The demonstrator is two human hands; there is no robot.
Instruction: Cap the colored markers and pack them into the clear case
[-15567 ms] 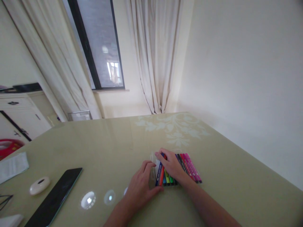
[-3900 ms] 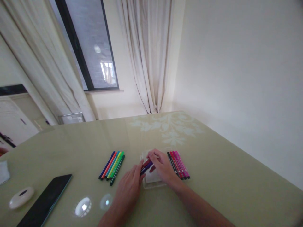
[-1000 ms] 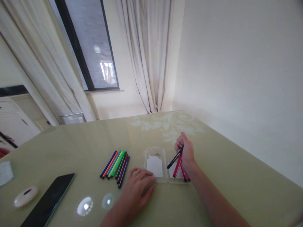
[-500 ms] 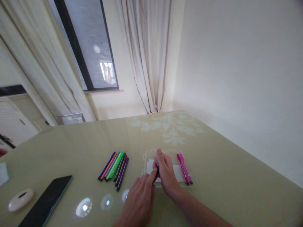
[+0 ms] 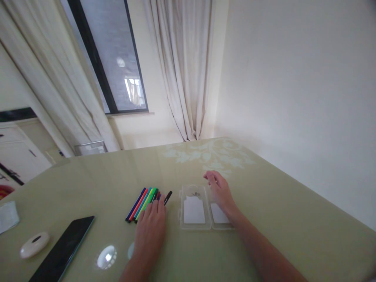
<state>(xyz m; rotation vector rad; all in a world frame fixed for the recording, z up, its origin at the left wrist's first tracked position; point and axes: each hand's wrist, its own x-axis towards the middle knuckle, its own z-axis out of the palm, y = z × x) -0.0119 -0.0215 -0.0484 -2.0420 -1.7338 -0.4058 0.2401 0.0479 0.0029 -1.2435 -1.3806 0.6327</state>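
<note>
A row of coloured markers (image 5: pixel 140 201) lies on a pale green table (image 5: pixel 96 184), long axes slanting from near left to far right. The left hand (image 5: pixel 151 221), the nearer one, rests palm down over its right end, fingers close together; whether they grip is hidden. A black marker (image 5: pixel 168 197) sticks out beyond them. The right hand (image 5: pixel 220 190), fingers curled, contents unclear, is above an open clear case (image 5: pixel 195 227), right of the markers

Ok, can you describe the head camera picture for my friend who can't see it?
A person's left hand lies over a row of colored markers on a greenish table, and their right hand is over the right half of an open clear case with white inserts. A dark tablet lies left of the markers.
</note>
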